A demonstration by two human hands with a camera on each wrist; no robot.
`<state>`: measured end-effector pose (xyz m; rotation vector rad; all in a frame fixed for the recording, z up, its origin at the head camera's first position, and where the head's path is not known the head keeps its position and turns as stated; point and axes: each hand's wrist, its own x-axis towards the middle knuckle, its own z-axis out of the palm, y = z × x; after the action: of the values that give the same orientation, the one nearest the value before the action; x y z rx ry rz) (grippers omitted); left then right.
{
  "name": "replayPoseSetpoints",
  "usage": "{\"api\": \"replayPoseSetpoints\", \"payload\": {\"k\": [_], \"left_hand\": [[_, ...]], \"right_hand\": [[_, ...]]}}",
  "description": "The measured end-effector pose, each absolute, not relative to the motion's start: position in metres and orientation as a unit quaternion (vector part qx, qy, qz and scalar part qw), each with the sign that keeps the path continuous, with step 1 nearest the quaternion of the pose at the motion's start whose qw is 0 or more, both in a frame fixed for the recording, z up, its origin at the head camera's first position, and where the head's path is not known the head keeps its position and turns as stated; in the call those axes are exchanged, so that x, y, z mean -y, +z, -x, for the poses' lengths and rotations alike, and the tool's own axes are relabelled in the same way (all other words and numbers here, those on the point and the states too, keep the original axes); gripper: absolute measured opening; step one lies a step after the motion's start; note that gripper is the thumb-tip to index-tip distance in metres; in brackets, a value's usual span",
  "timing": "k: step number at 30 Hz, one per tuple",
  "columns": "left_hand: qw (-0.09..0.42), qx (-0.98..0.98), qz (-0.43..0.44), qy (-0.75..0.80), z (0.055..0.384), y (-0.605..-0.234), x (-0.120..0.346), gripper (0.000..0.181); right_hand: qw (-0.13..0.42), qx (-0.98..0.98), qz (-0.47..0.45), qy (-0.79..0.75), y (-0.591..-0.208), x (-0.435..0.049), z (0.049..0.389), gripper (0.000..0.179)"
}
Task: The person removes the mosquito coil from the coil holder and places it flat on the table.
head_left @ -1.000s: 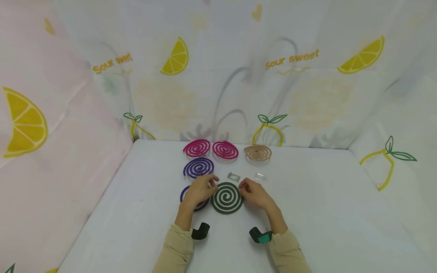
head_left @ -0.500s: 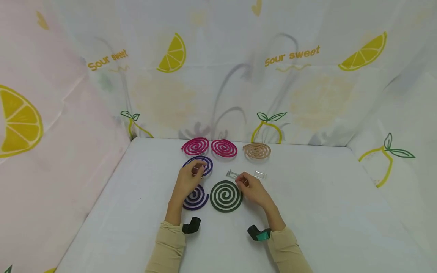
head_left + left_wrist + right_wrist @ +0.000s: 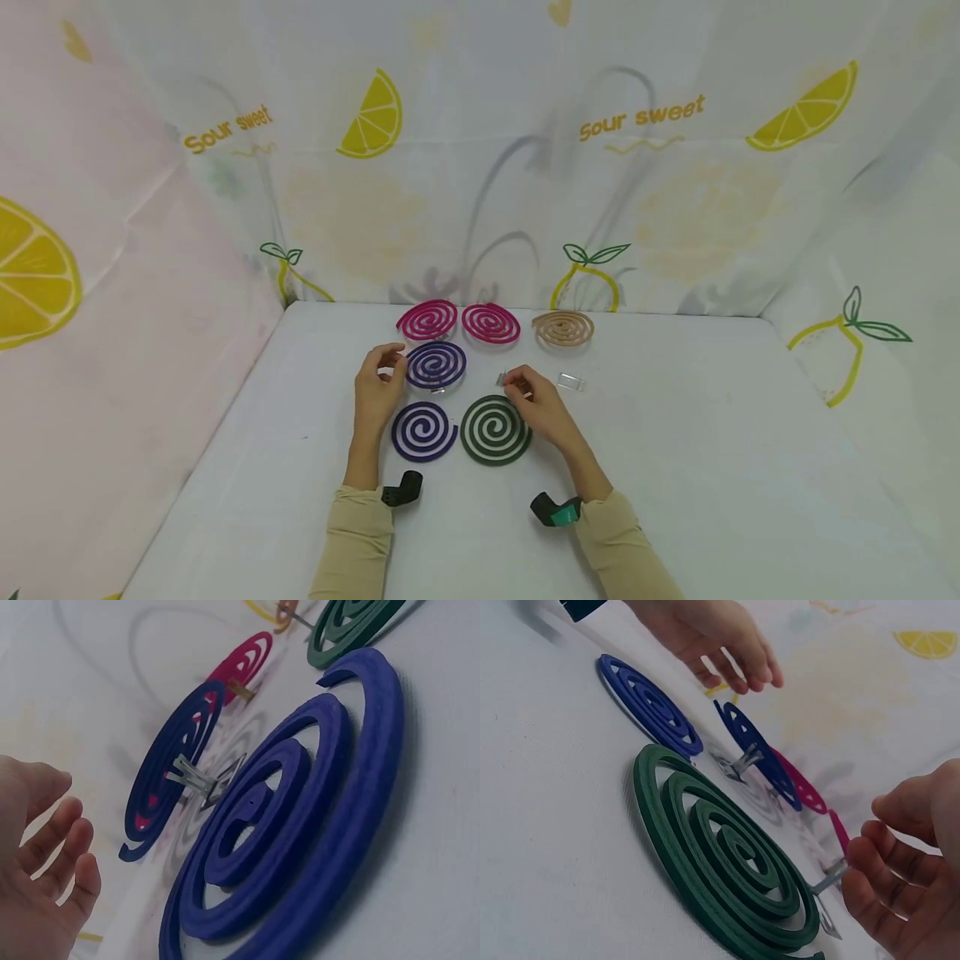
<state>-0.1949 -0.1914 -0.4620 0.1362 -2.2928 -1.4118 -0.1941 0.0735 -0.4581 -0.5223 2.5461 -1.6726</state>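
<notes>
My left hand [image 3: 378,387] is just left of the upper purple mosquito coil [image 3: 435,365], which sits raised on a metal stand [image 3: 196,777]. Its fingers [image 3: 86,889] are loosely bent and apart from that coil in the left wrist view. A second purple coil [image 3: 423,432] lies flat in front. Next to it lies a green coil [image 3: 495,430], also flat. My right hand [image 3: 536,404] hovers over the green coil's far right edge, beside a bare metal stand [image 3: 501,379] that it partly hides. Its fingers [image 3: 870,900] are loosely curled; whether they touch the stand is unclear.
Two pink coils [image 3: 427,321] and a tan coil [image 3: 562,328] stand along the table's back edge. Another small metal stand [image 3: 572,382] lies right of my right hand. A printed cloth [image 3: 480,183] hangs behind the white table [image 3: 712,442].
My left hand has moved away from the green coil, across the upper purple coil, to its left side. My right hand has shifted slightly left and farther back, toward the bare stand.
</notes>
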Motion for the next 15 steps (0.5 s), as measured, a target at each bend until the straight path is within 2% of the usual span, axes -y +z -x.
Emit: {"api": "replayPoseSetpoints", "payload": {"k": [5,15], "left_hand": [[0.216,0.815,-0.082,-0.532,0.197,-0.47,0.194,0.025],[0.196,0.812,-0.092,-0.542,0.2,-0.484,0.196,0.022]], "right_hand": [[0.037,-0.817,0.177,-0.548,-0.458,-0.068,0.193,0.013],[0.023,-0.816,0.183,-0.547,-0.464,-0.055,0.196,0.017]]}}
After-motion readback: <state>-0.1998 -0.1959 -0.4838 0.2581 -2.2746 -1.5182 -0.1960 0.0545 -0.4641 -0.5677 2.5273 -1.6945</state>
